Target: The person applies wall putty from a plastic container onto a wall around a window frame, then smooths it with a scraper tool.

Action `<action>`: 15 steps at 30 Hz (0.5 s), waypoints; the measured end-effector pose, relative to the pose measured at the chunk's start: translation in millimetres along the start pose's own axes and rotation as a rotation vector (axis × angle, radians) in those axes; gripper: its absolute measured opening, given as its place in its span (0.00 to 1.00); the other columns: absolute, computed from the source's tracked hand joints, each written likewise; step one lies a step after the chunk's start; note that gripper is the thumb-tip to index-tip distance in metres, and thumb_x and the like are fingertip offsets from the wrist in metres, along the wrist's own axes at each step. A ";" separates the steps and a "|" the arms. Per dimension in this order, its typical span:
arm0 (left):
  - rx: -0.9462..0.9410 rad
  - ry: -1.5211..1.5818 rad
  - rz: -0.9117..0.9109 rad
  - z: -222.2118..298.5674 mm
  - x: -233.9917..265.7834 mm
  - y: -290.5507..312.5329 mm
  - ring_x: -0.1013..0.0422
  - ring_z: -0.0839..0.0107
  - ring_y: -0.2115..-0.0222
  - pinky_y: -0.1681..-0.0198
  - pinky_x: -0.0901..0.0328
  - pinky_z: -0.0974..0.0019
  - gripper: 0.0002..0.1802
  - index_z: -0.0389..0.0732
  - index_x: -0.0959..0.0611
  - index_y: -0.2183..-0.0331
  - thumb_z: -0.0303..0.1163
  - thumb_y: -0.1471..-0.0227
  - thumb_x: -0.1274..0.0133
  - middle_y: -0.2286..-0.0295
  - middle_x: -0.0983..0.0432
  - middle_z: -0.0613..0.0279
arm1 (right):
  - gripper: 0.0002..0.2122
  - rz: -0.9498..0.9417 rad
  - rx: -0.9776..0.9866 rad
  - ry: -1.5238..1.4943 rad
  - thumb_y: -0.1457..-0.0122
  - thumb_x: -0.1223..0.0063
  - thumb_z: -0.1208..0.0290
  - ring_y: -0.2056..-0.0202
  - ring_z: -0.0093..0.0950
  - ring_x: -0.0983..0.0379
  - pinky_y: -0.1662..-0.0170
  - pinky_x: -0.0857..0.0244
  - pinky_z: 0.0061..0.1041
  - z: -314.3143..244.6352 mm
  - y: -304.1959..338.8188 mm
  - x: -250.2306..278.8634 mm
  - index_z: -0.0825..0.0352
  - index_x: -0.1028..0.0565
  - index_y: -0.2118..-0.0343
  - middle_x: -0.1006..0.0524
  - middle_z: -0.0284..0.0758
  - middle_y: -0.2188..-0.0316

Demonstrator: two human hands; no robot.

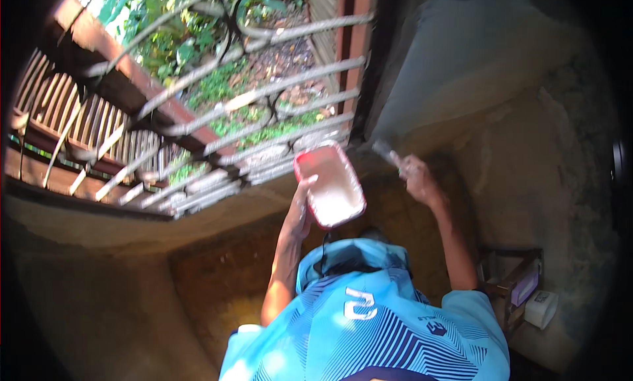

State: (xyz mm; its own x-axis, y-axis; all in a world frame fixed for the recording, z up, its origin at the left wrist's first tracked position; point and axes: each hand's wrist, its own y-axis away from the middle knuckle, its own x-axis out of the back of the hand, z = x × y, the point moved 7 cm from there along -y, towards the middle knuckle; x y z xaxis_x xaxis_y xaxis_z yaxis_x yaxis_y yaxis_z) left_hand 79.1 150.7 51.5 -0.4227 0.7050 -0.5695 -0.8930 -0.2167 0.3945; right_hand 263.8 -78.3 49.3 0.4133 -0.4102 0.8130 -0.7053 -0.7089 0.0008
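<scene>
My left hand [304, 198] grips a red rectangular tub [361, 183] by its left side, with the thumb over the rim. White paint-like stuff coats the inside of the tub. To the right of it, my right hand [418, 178] is closed round the handle of what looks like a paintbrush [384, 149], its pale, blurred end pointing up and left. That end is close to the wall [448, 71] beside the dark window frame [377, 71]; whether it touches I cannot tell. This wall is pale grey above and brown lower down.
A window with pale metal bars [283, 81] fills the upper left, with plants and ground beyond. Under it runs a brown wall [99, 233]. At the lower right stands a small wooden rack [508, 272] with a purple-and-white box [525, 285] and a white container [541, 309].
</scene>
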 end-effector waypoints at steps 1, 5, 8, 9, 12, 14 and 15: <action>-0.027 0.006 0.021 0.1 2.6 2.3 0.26 0.67 0.54 0.49 0.31 0.62 0.38 0.36 0.32 0.42 0.54 0.44 0.48 0.52 0.25 0.56 | 0.30 -0.009 0.031 0.178 0.42 0.57 0.83 0.59 0.43 0.25 0.54 0.31 0.35 2.1 7.1 -5.4 0.53 0.34 0.36 0.25 0.45 0.60; -0.012 0.043 0.092 -18.9 46.3 8.6 0.27 0.64 0.52 0.46 0.33 0.60 0.39 0.36 0.33 0.41 0.53 0.45 0.47 0.51 0.26 0.56 | 0.32 -0.243 -0.215 -0.076 0.42 0.50 0.79 0.62 0.26 0.25 0.56 0.30 0.27 -28.5 17.2 11.2 0.56 0.41 0.33 0.23 0.39 0.66; -0.036 0.024 0.110 -21.1 58.2 11.8 0.26 0.63 0.53 0.48 0.30 0.60 0.39 0.35 0.33 0.42 0.53 0.45 0.47 0.51 0.26 0.53 | 0.31 -0.242 -0.213 -0.535 0.41 0.49 0.79 0.63 0.18 0.26 0.56 0.31 0.24 -76.7 19.6 56.3 0.60 0.41 0.33 0.22 0.35 0.65; -0.037 0.025 0.116 -22.7 63.8 10.1 0.25 0.62 0.54 0.49 0.29 0.60 0.39 0.35 0.33 0.42 0.53 0.46 0.47 0.51 0.26 0.53 | 0.32 -0.153 -0.052 -0.712 0.41 0.48 0.78 0.61 0.18 0.26 0.54 0.31 0.23 -94.4 15.6 75.5 0.62 0.42 0.32 0.22 0.34 0.64; -0.044 0.002 0.141 -13.1 54.6 12.1 0.25 0.62 0.54 0.49 0.29 0.59 0.40 0.36 0.33 0.42 0.53 0.46 0.46 0.51 0.25 0.54 | 0.35 0.280 0.079 -0.863 0.41 0.42 0.70 0.63 0.17 0.25 0.54 0.31 0.22 -121.4 -1.0 142.3 0.67 0.45 0.32 0.19 0.33 0.64; -0.055 0.007 0.127 -10.2 53.9 12.6 0.25 0.62 0.53 0.49 0.29 0.58 0.40 0.37 0.33 0.41 0.53 0.47 0.46 0.51 0.26 0.54 | 0.35 0.551 0.162 -0.945 0.42 0.40 0.70 0.64 0.18 0.25 0.54 0.33 0.20 -137.1 -14.0 182.0 0.72 0.44 0.34 0.19 0.34 0.64; -0.066 0.023 0.121 -9.4 54.4 12.2 0.26 0.62 0.53 0.49 0.29 0.58 0.40 0.37 0.33 0.41 0.54 0.47 0.46 0.51 0.26 0.54 | 0.35 0.562 0.163 -0.948 0.42 0.40 0.70 0.64 0.18 0.25 0.54 0.33 0.20 -141.7 -26.1 191.5 0.72 0.44 0.34 0.19 0.34 0.64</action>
State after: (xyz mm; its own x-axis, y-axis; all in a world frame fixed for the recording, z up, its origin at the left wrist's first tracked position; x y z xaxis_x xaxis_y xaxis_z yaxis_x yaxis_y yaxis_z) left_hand 43.8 180.1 18.5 -0.5304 0.6556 -0.5374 -0.8433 -0.3435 0.4134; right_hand 279.7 -57.0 287.5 0.3806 -0.9194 -0.0996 -0.8750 -0.3232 -0.3603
